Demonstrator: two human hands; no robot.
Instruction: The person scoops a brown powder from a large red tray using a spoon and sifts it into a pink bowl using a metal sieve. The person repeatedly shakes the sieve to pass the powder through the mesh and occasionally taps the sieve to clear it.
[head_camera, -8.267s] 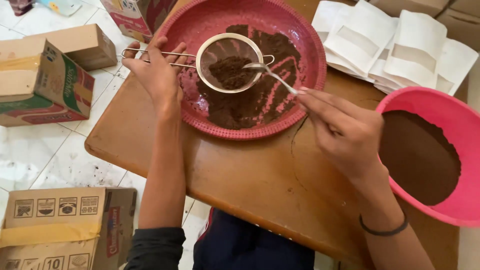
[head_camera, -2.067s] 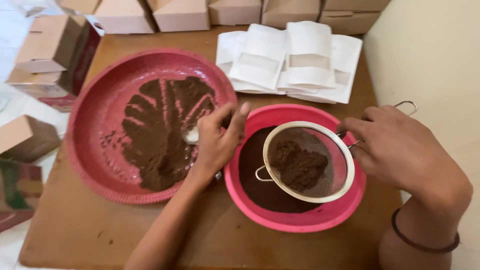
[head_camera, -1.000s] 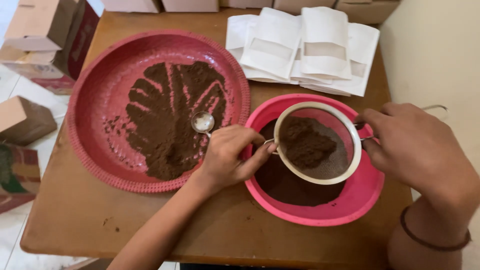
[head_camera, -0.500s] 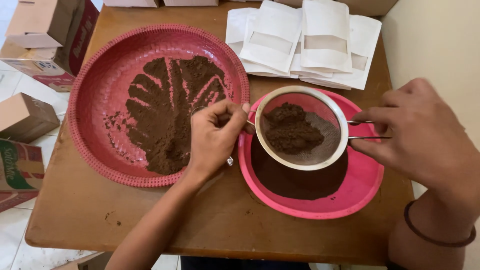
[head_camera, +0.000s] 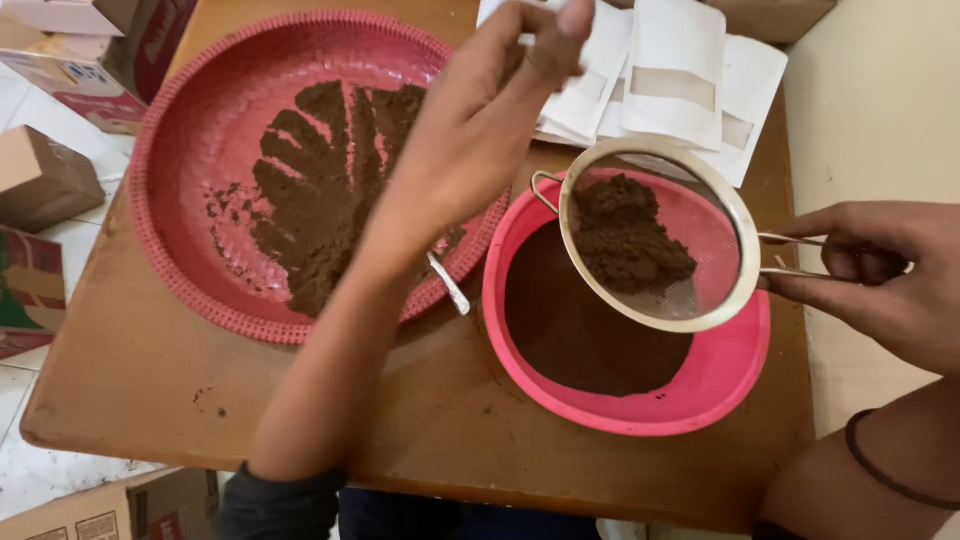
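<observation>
Over the pink bowl (head_camera: 700, 400), right of centre, sits the sieve (head_camera: 655, 235), tilted, metal rim, mesh holding a clump of brown powder (head_camera: 625, 235). Right hand (head_camera: 880, 275) holds the sieve's wire handle (head_camera: 795, 255) at the right edge; grip pressed together around the wire, fingers curled over it. Dark band (head_camera: 885, 470) on that wrist. Bowl has a layer of fine brown powder on its floor, near side of the rim bare. Sieve hangs above the bowl's far half; cannot tell if its rim touches the bowl.

Left hand (head_camera: 490, 110) is raised above the desk (head_camera: 150, 390), over the gap between tray and bowl, forearm running from near-left up to far-centre. Fingers bunched, tips together at the top of frame; holds nothing I can see. Dark sleeve (head_camera: 275, 500) at the near edge.

Red round tray (head_camera: 190, 150) on the left half of the desk, ridged rim, brown powder spread across it with finger-width streaks raked through. Spoon (head_camera: 448, 285) lies at the tray's right rim, handle poking toward the bowl, mostly hidden under the forearm.

Far side: stack of white pouches (head_camera: 680, 70) with window strips, fanned, just beyond the sieve. Left of the desk, on the floor: cardboard boxes (head_camera: 40, 180), one more at the near-left corner.
</observation>
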